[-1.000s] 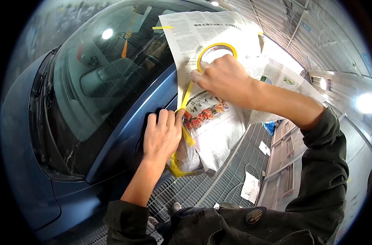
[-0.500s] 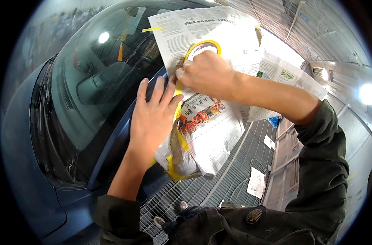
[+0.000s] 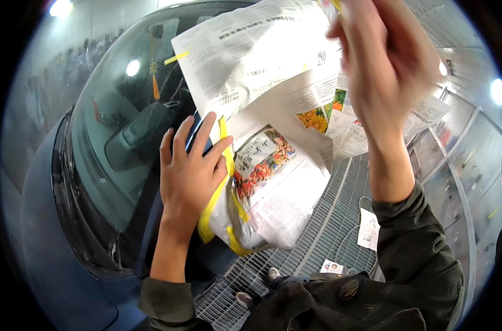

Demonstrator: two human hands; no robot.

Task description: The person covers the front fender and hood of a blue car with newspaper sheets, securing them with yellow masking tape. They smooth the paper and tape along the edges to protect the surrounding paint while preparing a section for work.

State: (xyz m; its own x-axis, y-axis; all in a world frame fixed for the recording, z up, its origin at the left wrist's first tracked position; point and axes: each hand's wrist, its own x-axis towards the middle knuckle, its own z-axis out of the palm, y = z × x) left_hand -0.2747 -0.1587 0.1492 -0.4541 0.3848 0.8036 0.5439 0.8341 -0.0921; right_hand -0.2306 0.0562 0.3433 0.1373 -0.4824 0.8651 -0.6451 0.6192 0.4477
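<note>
My left hand (image 3: 190,163) lies with fingers spread on the dark blue car (image 3: 44,231), beside the windshield (image 3: 116,118). Its thumb and index finger touch a strip of yellow masking tape (image 3: 224,129) along the edge of the newspaper sheets (image 3: 245,60). These sheets cover the car's side, and more yellow tape (image 3: 205,226) borders their lower end. Raised at the upper right, my right hand (image 3: 380,60) is closed and blurred by motion. A sliver of the yellow tape roll (image 3: 336,5) shows at its fingers, cut off by the top edge.
Below me is a metal grating floor (image 3: 317,220), where a loose printed sheet (image 3: 368,229) and a thin cable lie. A pale booth wall (image 3: 482,182) with bright lamps rises on the right. A small yellow tape piece (image 3: 177,58) holds the newspaper's upper left corner.
My right hand has lifted from the newspaper edge up and to the right, carrying the tape roll. My left hand stays at the taped edge, its fingers spread. The view has shifted slightly.
</note>
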